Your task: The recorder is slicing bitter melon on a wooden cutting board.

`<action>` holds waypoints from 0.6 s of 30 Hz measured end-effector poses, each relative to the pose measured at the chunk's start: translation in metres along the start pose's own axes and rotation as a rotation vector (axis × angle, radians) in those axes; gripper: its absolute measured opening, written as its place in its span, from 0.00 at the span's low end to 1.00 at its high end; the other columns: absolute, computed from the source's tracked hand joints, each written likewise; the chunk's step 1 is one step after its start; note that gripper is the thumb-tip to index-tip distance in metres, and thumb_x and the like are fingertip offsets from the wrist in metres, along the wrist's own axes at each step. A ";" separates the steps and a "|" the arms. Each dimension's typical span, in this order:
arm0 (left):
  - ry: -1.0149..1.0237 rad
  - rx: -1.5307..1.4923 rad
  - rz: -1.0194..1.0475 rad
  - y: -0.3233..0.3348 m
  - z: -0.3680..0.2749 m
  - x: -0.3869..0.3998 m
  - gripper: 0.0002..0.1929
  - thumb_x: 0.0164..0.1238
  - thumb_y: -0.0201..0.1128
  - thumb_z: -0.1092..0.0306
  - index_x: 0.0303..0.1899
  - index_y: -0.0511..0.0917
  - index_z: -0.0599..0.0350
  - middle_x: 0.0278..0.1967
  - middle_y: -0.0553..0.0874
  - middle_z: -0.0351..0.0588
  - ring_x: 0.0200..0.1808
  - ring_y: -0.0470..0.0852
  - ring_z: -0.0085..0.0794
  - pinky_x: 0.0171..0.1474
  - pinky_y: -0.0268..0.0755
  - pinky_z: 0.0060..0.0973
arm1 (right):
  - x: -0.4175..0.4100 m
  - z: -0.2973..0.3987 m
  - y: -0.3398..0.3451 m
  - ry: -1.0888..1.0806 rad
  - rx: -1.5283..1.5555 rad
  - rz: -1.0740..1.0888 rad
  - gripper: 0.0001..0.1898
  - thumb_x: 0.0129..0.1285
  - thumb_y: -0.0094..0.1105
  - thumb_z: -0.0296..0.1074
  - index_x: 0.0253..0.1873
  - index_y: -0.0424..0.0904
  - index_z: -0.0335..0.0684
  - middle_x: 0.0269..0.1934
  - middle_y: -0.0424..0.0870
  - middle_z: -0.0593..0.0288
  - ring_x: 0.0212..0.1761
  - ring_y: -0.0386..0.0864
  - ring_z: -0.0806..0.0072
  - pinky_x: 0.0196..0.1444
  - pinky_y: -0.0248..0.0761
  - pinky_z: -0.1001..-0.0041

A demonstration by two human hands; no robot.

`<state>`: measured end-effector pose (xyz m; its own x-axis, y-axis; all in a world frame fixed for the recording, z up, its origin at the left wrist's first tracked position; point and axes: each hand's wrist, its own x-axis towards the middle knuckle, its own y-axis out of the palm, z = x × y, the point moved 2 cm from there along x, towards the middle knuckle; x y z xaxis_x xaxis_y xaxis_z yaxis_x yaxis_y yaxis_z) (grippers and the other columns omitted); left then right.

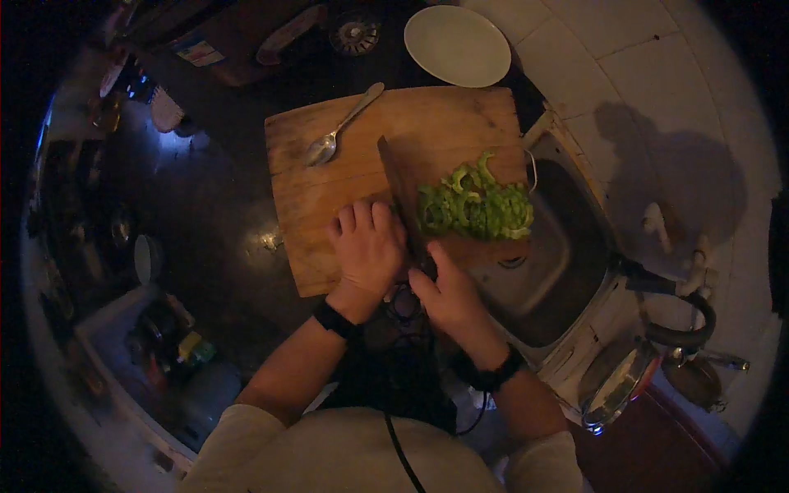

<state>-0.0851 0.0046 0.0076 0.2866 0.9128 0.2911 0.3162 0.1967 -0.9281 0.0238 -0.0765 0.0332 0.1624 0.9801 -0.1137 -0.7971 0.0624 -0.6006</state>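
My right hand (449, 296) grips the handle end of a knife (397, 185), whose dark blade stands on edge across a wooden cutting board (333, 228). Left of the blade, my left hand (371, 240) lies curled on the board beside it; whatever is under its fingers is mostly hidden. A pile of sliced green vegetable (478, 203), some slices curved like rings, lies on the board just right of the blade. Towards the board's far left, a metal spoon (336, 135) rests with its bowl towards me.
A white plate (457, 46) stands beyond the board. Under and beside the board's right edge is a metal sink (555, 259) with a faucet (653, 280) at its right. Pans (622, 385) are at the lower right. A dark counter (209, 215) spreads left.
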 end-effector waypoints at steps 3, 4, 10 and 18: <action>0.008 0.011 0.023 -0.003 0.000 0.001 0.09 0.53 0.60 0.62 0.33 0.72 0.52 0.35 0.75 0.46 0.40 0.73 0.41 0.43 0.61 0.39 | 0.002 -0.004 -0.001 0.173 0.054 0.131 0.22 0.62 0.56 0.35 0.56 0.67 0.28 0.37 0.80 0.44 0.37 0.79 0.61 0.40 0.71 0.68; 0.010 0.029 0.017 -0.004 0.002 0.000 0.09 0.54 0.60 0.62 0.34 0.72 0.52 0.36 0.75 0.47 0.40 0.73 0.41 0.43 0.61 0.39 | 0.003 -0.002 -0.001 0.218 0.073 0.174 0.22 0.62 0.56 0.35 0.56 0.67 0.27 0.39 0.80 0.43 0.39 0.80 0.59 0.42 0.71 0.67; 0.015 -0.021 0.038 -0.012 -0.001 0.000 0.09 0.56 0.60 0.62 0.35 0.72 0.53 0.38 0.76 0.48 0.41 0.73 0.42 0.44 0.61 0.40 | -0.001 0.006 -0.007 0.193 -0.010 0.140 0.25 0.60 0.57 0.37 0.59 0.66 0.29 0.45 0.78 0.36 0.50 0.78 0.53 0.50 0.70 0.66; 0.000 -0.028 0.048 -0.003 0.009 -0.004 0.09 0.57 0.60 0.61 0.34 0.73 0.53 0.38 0.75 0.49 0.42 0.72 0.43 0.45 0.62 0.41 | 0.024 0.046 -0.012 0.523 0.157 0.237 0.27 0.60 0.57 0.38 0.60 0.65 0.28 0.42 0.79 0.37 0.45 0.79 0.50 0.49 0.70 0.65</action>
<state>-0.0952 0.0031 0.0076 0.3025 0.9207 0.2465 0.3271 0.1427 -0.9342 0.0111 -0.0453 0.0742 0.2030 0.7504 -0.6290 -0.9167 -0.0802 -0.3915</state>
